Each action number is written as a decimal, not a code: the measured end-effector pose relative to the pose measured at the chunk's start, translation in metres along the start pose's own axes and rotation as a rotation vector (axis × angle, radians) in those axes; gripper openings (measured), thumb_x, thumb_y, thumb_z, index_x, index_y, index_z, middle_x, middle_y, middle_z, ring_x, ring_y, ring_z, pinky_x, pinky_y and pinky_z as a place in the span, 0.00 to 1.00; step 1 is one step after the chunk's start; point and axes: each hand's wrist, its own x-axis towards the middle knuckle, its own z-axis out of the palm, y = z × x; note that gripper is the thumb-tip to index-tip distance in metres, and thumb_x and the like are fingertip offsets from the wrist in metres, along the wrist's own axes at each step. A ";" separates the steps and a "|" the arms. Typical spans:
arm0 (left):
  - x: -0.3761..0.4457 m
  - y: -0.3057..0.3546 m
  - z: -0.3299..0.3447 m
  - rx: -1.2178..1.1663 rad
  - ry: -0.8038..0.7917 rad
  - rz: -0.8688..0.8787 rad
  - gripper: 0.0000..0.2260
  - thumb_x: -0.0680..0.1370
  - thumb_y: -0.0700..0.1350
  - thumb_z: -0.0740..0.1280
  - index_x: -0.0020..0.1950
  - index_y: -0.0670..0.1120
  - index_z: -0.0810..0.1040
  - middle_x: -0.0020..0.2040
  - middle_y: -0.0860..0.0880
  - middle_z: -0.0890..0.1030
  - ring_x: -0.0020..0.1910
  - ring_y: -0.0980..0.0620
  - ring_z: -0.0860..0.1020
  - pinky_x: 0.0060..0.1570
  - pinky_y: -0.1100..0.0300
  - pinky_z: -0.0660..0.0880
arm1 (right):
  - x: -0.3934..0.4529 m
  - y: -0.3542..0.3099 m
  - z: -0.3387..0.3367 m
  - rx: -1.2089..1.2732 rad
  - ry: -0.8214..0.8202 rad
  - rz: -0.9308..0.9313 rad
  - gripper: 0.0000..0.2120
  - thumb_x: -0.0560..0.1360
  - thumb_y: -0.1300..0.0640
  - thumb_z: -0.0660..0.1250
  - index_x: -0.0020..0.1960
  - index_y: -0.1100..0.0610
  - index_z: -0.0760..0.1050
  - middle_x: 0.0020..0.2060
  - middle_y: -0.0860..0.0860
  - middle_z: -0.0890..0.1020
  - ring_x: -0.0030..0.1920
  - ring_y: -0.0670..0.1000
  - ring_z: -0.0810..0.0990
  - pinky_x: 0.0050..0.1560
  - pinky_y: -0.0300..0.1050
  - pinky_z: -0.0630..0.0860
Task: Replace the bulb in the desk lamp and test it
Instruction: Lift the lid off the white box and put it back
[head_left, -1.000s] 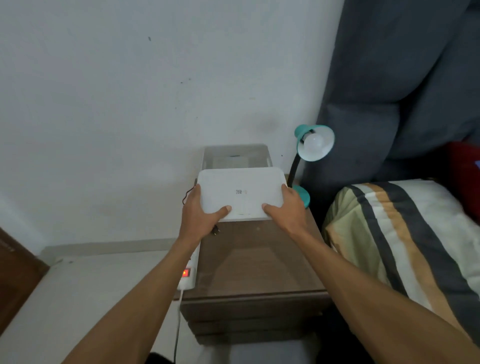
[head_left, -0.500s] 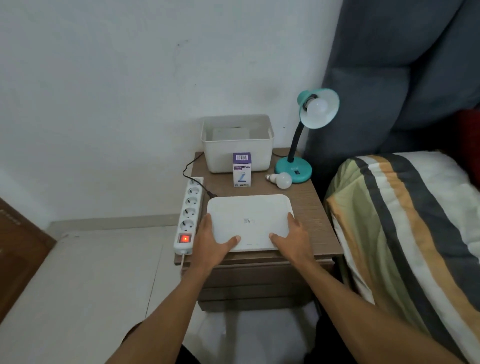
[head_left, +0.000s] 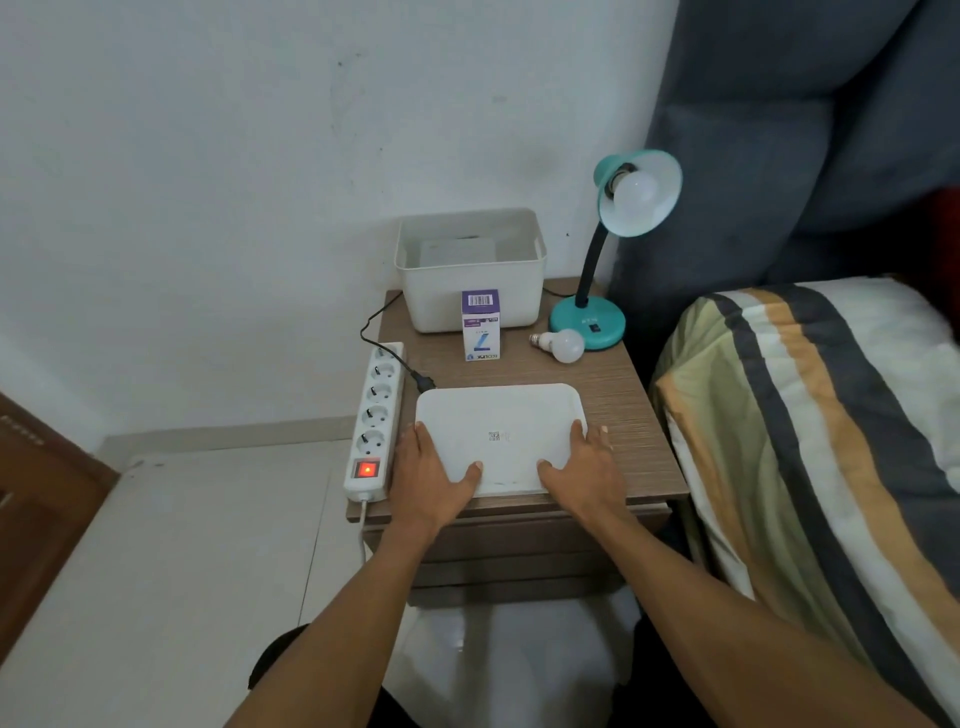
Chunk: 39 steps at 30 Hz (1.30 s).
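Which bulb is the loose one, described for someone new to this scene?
Find the wooden nightstand beside the bed. At its back right stands the teal desk lamp. The loose bulb lies on its side against the lamp's base, unlike the bulb screwed into the shade.

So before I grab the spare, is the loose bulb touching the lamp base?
Touching, as far as the head view shows: the loose bulb lies on the nightstand with its globe against the front edge of the lamp base, no gap visible.

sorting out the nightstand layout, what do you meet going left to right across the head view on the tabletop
power strip → left hand → bulb box → loose bulb → right hand → lamp base
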 end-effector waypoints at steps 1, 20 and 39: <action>0.000 0.000 -0.001 0.010 -0.013 0.000 0.49 0.76 0.67 0.67 0.83 0.43 0.45 0.84 0.44 0.52 0.83 0.43 0.54 0.80 0.48 0.58 | 0.000 0.000 -0.001 -0.011 -0.007 0.000 0.42 0.77 0.39 0.61 0.81 0.56 0.46 0.81 0.57 0.51 0.81 0.58 0.46 0.77 0.55 0.55; 0.061 0.000 -0.075 -0.066 0.155 0.139 0.37 0.82 0.57 0.67 0.83 0.41 0.56 0.83 0.42 0.60 0.82 0.42 0.56 0.79 0.48 0.59 | 0.041 -0.109 -0.047 0.083 0.155 -0.191 0.20 0.76 0.52 0.67 0.66 0.57 0.76 0.60 0.54 0.80 0.59 0.56 0.78 0.52 0.51 0.78; 0.204 0.046 -0.102 -0.247 0.276 0.169 0.46 0.78 0.64 0.69 0.84 0.43 0.49 0.84 0.40 0.51 0.84 0.44 0.48 0.80 0.48 0.53 | 0.144 -0.054 -0.071 -0.078 0.259 -0.090 0.26 0.79 0.50 0.68 0.75 0.55 0.68 0.70 0.57 0.71 0.68 0.57 0.72 0.67 0.50 0.71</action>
